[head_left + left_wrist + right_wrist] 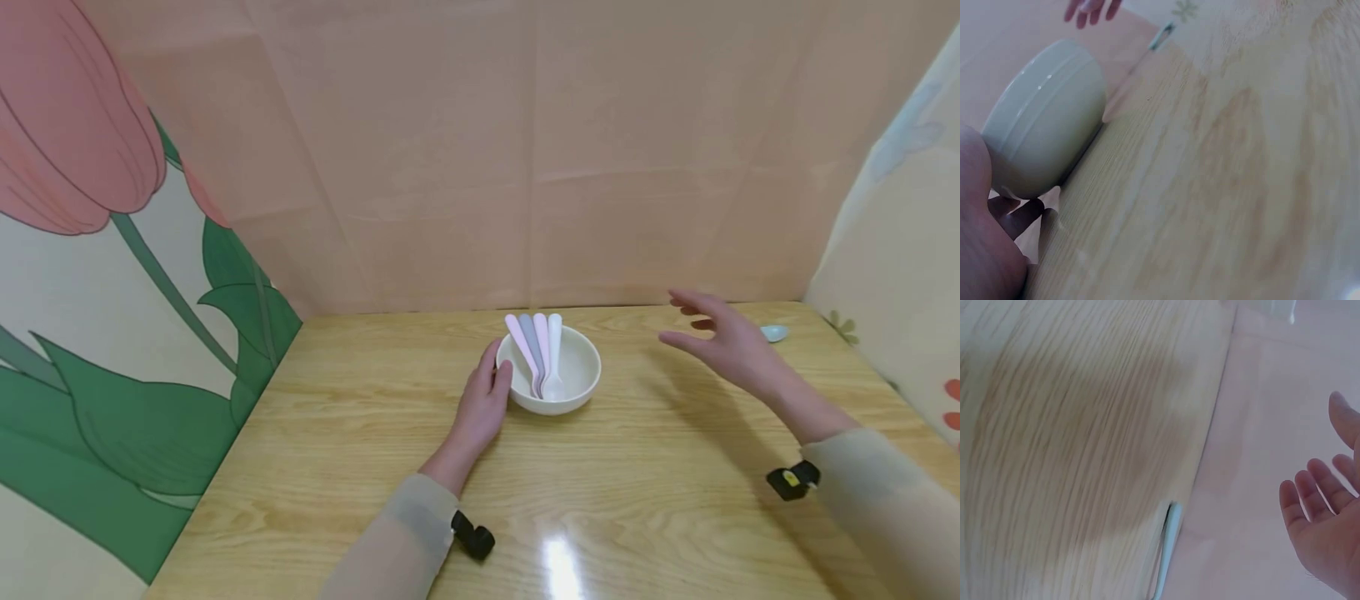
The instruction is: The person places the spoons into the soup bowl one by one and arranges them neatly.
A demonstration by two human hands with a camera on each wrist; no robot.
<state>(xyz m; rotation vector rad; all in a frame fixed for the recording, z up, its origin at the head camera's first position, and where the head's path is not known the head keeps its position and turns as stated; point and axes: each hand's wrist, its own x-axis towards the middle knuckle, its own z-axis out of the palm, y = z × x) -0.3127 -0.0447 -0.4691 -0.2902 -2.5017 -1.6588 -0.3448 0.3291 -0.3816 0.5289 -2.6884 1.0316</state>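
Note:
A white bowl (pixel 586 364) stands on the wooden table, with several spoons leaning in it, handles up: pink, greyish purple and a white spoon (pixel 555 350). My left hand (pixel 483 404) grips the bowl's left side, thumb at the rim and fingers around the outside wall. The bowl's outer wall (pixel 1054 119) fills the left part of the left wrist view. Off to the right, my right hand (pixel 723 342) hovers above the table, fingers spread and holding nothing. Behind it lies a light blue spoon (pixel 774 333), partly hidden by the hand; its handle (pixel 1169 544) shows in the right wrist view.
A pinkish cloth backdrop (pixel 450 167) rises along the table's far edge. Printed panels with a tulip (pixel 75 108) on the left and pale patterns on the right flank the table (pixel 337 433). Black wrist cameras sit on both sleeves.

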